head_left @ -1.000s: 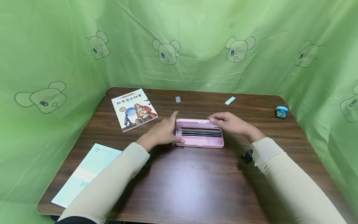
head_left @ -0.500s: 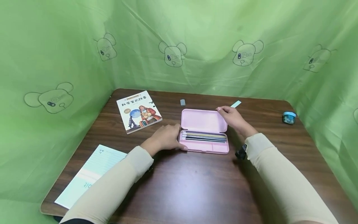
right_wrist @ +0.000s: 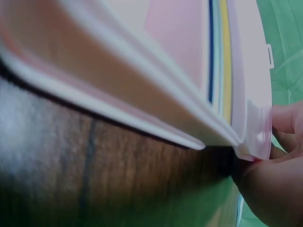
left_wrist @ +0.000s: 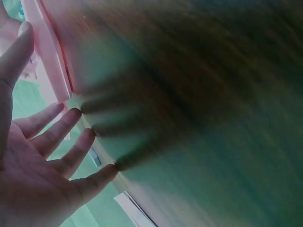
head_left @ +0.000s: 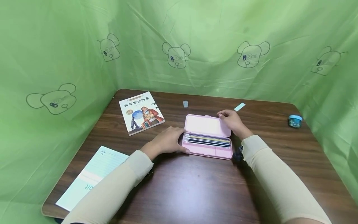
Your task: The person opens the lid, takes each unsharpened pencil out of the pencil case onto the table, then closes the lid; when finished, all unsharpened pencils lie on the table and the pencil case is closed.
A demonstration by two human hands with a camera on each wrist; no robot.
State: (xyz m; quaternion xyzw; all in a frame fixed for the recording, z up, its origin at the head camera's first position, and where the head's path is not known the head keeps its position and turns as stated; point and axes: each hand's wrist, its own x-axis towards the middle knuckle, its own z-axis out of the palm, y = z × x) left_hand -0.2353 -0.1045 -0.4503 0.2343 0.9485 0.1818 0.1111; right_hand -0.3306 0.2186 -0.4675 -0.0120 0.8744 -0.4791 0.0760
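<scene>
The pink pencil case (head_left: pixel 207 137) lies open mid-counter (head_left: pixel 195 186) (pencils (head_left: pixel 208 140) lined in its tray), the left hand (head_left: pixel 167 143) resting flat with straight fingers against its left end, while the right hand (head_left: pixel 233 123) pinches the raised lid's (head_left: pixel 205 125) far right corner.

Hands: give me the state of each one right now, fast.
Left hand: open, fingers straight, resting against the left end of the pencil case.
Right hand: gripping the far right corner of the open lid.
</scene>
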